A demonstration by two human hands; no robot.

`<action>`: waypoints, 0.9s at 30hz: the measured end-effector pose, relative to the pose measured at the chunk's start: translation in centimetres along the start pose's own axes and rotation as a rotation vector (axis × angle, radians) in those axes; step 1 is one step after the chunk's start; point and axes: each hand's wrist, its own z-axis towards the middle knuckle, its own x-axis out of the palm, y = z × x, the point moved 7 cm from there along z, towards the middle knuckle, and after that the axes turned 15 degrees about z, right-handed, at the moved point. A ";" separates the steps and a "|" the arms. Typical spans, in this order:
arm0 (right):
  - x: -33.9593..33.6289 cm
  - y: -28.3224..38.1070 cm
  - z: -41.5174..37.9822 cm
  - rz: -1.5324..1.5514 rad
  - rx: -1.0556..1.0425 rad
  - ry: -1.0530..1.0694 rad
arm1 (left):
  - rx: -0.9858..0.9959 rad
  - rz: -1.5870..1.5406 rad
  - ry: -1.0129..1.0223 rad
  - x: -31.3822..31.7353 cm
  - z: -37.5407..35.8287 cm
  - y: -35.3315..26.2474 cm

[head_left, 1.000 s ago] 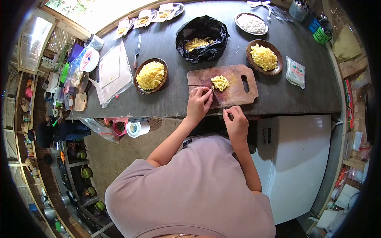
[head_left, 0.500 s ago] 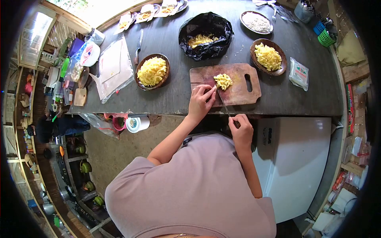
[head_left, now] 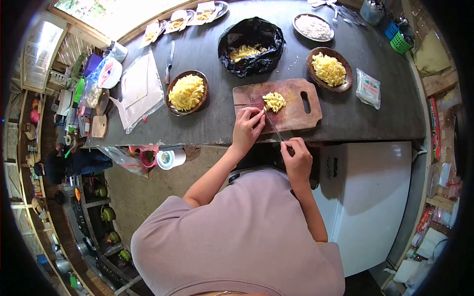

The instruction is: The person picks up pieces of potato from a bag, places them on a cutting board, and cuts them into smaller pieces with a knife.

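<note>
My right hand (head_left: 297, 159) is closed round the handle end of a thin knife (head_left: 274, 127), whose blade slants up and left over the near edge of a wooden cutting board (head_left: 247, 94). By the blade's tip, my left hand (head_left: 248, 129) has its thumb and fingers pinched together low on the board; what they hold is too small to make out. Just beyond the fingertips lies a small heap of cut yellow pieces (head_left: 274, 101). Wooden bowls of similar yellow strips stand left (head_left: 186, 92) and right (head_left: 329, 69) of the board.
Behind the board sits an open black plastic bag (head_left: 252, 61) with yellow pieces inside. A plate of white flour-like stuff (head_left: 313, 27), a white packet (head_left: 368, 89), another knife (head_left: 169, 61) and plastic-covered sheets (head_left: 138, 89) share the table. A white appliance (head_left: 370, 197) stands below its edge.
The whole view has shifted slightly. Both hands and the knife stay in nearly the same place at the board's near edge, with only small finger movement.
</note>
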 end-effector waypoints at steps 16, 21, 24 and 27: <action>3.9 -0.4 4.8 -0.052 -0.008 0.084 | -0.020 -0.015 -0.013 0.3 -0.2 0.4; 1.9 -0.2 2.6 -0.052 -0.010 0.049 | -0.033 -0.032 -0.008 0.6 -0.4 0.5; -0.6 -0.9 -0.2 0.029 0.022 0.015 | -0.045 -0.045 -0.007 0.3 -0.2 0.5; -1.2 -0.8 -1.1 0.004 0.048 0.007 | -0.034 -0.040 -0.014 0.2 -0.3 0.4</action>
